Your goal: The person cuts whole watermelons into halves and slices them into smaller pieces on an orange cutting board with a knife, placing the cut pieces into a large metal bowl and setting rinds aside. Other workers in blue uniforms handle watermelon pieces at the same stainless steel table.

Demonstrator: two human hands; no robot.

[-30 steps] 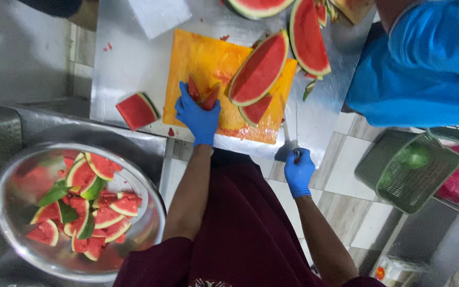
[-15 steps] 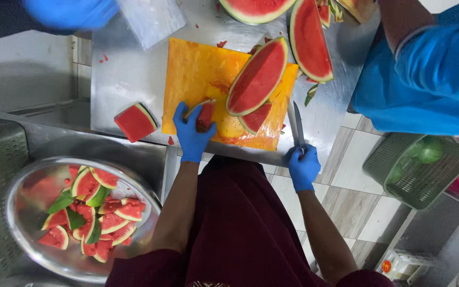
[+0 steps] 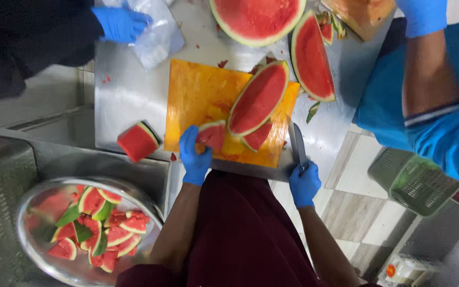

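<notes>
Both my hands wear blue gloves. My left hand (image 3: 194, 155) grips a small watermelon piece (image 3: 212, 135) at the near edge of the orange cutting board (image 3: 197, 95). My right hand (image 3: 304, 184) is closed on the handle of a knife (image 3: 296, 143), its blade lying flat just off the board's right side. A long watermelon wedge (image 3: 258, 98) and a smaller slice (image 3: 256, 138) lie on the board right of my left hand.
A watermelon chunk (image 3: 137, 142) sits on the steel table (image 3: 123, 90) left of the board. A steel bowl (image 3: 33, 196) of cut pieces is lower left. Half a melon (image 3: 256, 18) and a wedge (image 3: 312, 58) lie beyond. Other people's gloved hands (image 3: 120, 24) work across the table. A green basket (image 3: 415, 180) stands right.
The view has moved closer. My left hand has kept its hold on the small piece at the board's near edge, and the knife still lies at the board's right side.
</notes>
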